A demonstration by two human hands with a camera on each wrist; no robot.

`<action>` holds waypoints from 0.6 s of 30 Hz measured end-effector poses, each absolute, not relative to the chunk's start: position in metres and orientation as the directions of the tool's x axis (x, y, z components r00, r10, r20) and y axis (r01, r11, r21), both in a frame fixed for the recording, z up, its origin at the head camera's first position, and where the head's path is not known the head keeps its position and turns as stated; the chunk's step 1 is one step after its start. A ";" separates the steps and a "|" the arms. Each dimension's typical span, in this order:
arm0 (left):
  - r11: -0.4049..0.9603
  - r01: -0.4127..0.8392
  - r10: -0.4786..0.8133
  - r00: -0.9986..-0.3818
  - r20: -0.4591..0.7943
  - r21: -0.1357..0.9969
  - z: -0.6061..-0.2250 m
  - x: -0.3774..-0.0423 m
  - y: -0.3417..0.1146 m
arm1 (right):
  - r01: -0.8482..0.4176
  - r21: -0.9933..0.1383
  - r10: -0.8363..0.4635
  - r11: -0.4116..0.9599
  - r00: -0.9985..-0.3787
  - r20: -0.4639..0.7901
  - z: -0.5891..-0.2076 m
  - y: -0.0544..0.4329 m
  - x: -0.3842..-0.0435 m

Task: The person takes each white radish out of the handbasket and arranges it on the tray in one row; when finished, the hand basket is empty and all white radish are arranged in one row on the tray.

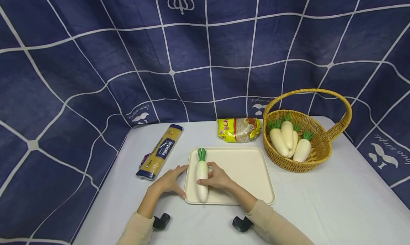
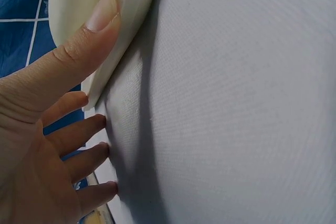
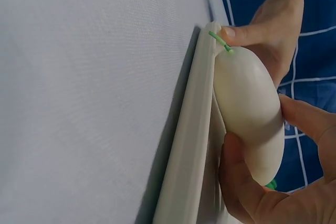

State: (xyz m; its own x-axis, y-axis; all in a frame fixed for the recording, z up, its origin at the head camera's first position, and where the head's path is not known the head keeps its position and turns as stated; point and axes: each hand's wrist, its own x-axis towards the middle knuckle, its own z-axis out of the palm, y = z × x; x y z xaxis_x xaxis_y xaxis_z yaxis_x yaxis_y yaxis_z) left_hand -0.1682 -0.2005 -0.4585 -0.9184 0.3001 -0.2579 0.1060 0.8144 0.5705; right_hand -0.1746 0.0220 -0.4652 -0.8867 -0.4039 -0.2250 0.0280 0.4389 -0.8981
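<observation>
A white radish with green stem stubs lies lengthwise along the left side of a cream rectangular tray. My right hand grips it from the right, with thumb and fingers on either side of its body, as the right wrist view also shows. To the left of the tray, my left hand has its fingers spread and relaxed, holding nothing. Its thumb reaches the tray's near left corner, close to the radish's tapered end.
A wicker basket with a tall handle holds several white radishes at the right. Behind the tray lies a yellow-and-clear food packet. A pack of spaghetti rests at the left. A blue patterned curtain hangs behind the white-covered table.
</observation>
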 end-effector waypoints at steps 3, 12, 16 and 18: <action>0.814 0.105 0.301 -0.918 -0.259 0.571 -0.459 -0.168 -0.201 | 0.008 -0.886 -0.398 0.464 -0.891 -0.216 -0.464 0.019 -0.175; 0.812 0.102 0.303 -0.915 -0.266 0.574 -0.460 -0.168 -0.202 | -0.046 -0.850 -0.393 0.525 -0.899 -0.194 -0.462 0.014 -0.174; 0.812 0.106 0.304 -0.916 -0.261 0.574 -0.460 -0.168 -0.202 | -0.055 -0.847 -0.396 0.529 -0.898 -0.189 -0.462 0.015 -0.174; 0.811 0.109 0.306 -0.917 -0.257 0.575 -0.461 -0.168 -0.202 | -0.054 -0.848 -0.401 0.527 -0.895 -0.192 -0.462 0.015 -0.173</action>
State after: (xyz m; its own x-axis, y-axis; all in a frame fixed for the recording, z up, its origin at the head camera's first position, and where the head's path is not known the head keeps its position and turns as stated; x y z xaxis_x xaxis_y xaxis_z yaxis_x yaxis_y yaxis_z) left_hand -0.1685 -0.2017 -0.4605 -0.9168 0.3055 -0.2571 0.1091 0.8110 0.5747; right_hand -0.1731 0.0153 -0.4622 -0.8955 -0.4015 -0.1923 -0.0541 0.5269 -0.8482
